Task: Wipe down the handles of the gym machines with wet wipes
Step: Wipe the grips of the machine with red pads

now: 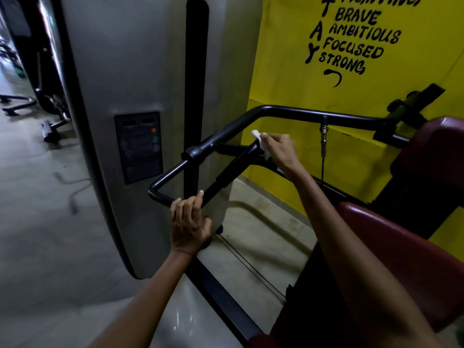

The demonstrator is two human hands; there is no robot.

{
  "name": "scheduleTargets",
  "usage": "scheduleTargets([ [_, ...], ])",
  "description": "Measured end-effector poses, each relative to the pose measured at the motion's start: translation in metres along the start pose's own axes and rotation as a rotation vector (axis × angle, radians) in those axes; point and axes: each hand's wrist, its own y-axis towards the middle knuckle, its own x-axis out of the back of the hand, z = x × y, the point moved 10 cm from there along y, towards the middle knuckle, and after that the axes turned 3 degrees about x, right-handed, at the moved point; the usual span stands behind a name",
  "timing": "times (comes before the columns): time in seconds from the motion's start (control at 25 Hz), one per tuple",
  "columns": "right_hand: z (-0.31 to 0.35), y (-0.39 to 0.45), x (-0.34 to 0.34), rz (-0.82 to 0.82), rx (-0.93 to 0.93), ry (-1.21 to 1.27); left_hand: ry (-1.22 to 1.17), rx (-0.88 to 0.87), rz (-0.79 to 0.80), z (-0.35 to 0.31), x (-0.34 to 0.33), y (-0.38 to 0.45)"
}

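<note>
A black tubular handle frame (226,126) juts from the grey gym machine, with a ribbed grip (229,147) between its bars. My right hand (278,149) pinches a white wet wipe (258,136) and holds it against the right end of that grip, where the bars meet. My left hand (189,222) rests on the lower bar of the frame (160,197), fingers curled over the tube near its bottom corner.
The grey machine shroud (125,96) with a dark instruction label (139,146) stands to the left. Red padded seats (401,247) lie at the right. A yellow wall (288,59) with black lettering is behind. A cable and clip (324,136) hang from the upper bar. More machines stand far left.
</note>
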Motion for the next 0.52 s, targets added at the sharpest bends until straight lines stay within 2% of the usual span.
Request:
scheduleTargets([
  [0.08, 0.005, 0.006, -0.004, 0.017, 0.044, -0.021, 0.006, 0.003, -0.012, 0.000, 0.000, 0.000],
  [0.12, 0.000, 0.009, -0.008, 0.037, 0.007, 0.040, 0.003, 0.001, -0.013, 0.001, -0.001, 0.000],
  [0.24, -0.032, -0.001, -0.026, 0.041, -0.236, 0.433, 0.007, 0.003, -0.028, 0.001, 0.000, -0.001],
  [0.44, -0.047, -0.025, -0.039, -0.021, -0.411, 0.876, 0.025, 0.006, -0.050, 0.001, -0.001, 0.000],
  [0.52, -0.041, -0.030, -0.047, 0.027, -0.463, 0.956, 0.015, 0.014, -0.048, 0.003, -0.001, -0.001],
])
